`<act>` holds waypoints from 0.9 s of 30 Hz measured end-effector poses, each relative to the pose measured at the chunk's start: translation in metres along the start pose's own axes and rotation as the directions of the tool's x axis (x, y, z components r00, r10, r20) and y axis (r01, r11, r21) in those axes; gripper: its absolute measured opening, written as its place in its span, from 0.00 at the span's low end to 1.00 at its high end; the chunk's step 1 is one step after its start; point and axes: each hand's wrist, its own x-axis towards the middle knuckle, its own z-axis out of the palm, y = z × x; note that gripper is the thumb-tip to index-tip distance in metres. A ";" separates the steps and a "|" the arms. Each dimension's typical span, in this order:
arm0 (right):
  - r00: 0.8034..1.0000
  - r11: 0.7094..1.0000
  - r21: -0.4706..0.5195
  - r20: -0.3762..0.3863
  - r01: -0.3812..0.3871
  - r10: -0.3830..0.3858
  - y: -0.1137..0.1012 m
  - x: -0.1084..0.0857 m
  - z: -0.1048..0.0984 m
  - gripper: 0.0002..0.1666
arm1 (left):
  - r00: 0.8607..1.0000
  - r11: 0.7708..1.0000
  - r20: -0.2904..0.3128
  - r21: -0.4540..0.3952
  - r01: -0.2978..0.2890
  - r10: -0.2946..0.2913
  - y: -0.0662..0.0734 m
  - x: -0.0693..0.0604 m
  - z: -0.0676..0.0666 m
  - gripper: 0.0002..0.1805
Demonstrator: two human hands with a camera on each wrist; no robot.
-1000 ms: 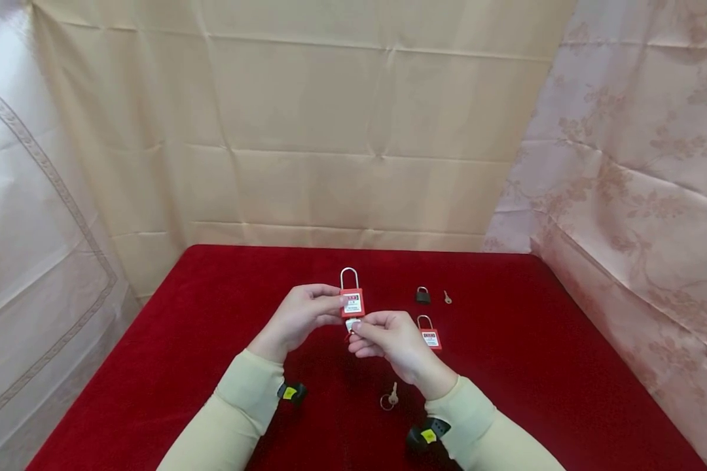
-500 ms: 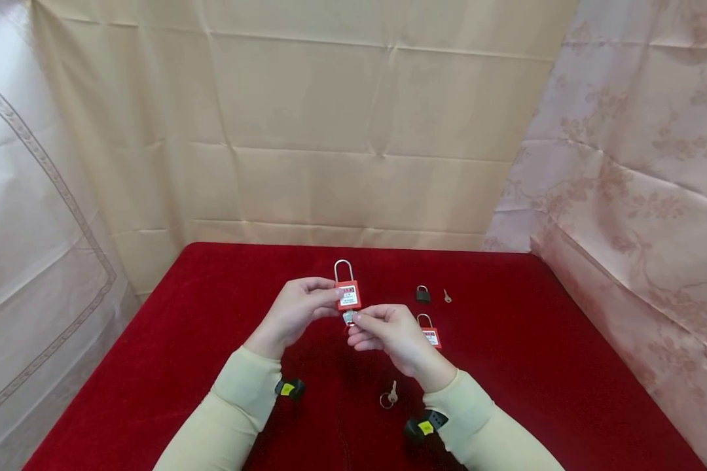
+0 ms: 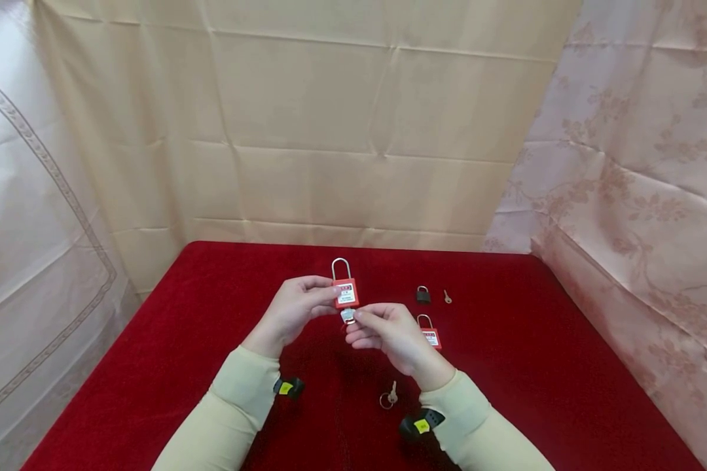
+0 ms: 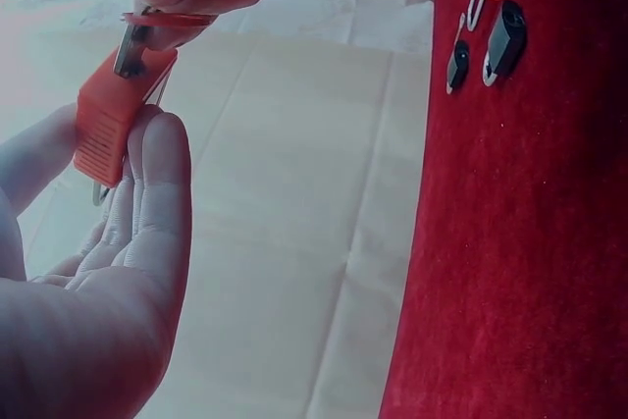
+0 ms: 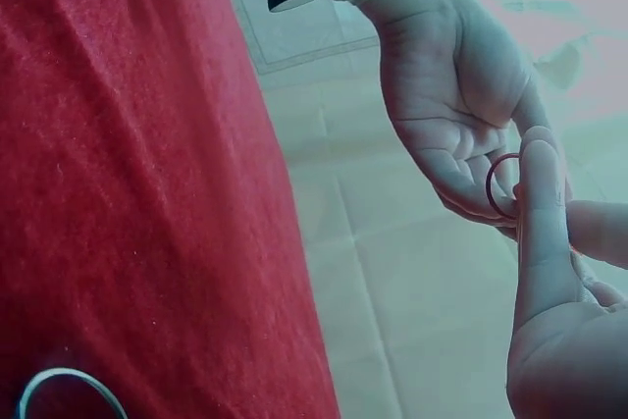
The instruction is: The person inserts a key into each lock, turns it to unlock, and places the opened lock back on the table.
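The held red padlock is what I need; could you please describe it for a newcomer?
Above the red cloth, find the left hand. It grips the red padlock. Unlike the second red padlock, lying on the cloth, it is held up, with a key at its base.

And here 1 red padlock [image 3: 345,294] is held aloft, its block-shaped body pinched between thumb and fingers of the left hand [image 3: 291,309]. A white label is shown on the front, the tall silver shackle is pointed up, a slight lean to the left, and its 2 legs are seen meeting the body. Right below, 1 key [image 3: 348,316] is pinched by the right hand [image 3: 389,332], set against the padlock's underside; its depth can't be made out. A thin red ring [image 4: 186,21] is carried at the key's head.
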 end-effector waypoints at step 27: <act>0.991 0.978 0.182 0.104 -0.099 0.081 0.013 0.004 -0.005 0.08 | 1.000 0.999 0.000 -0.032 -0.004 0.004 -0.001 -0.001 0.004 0.20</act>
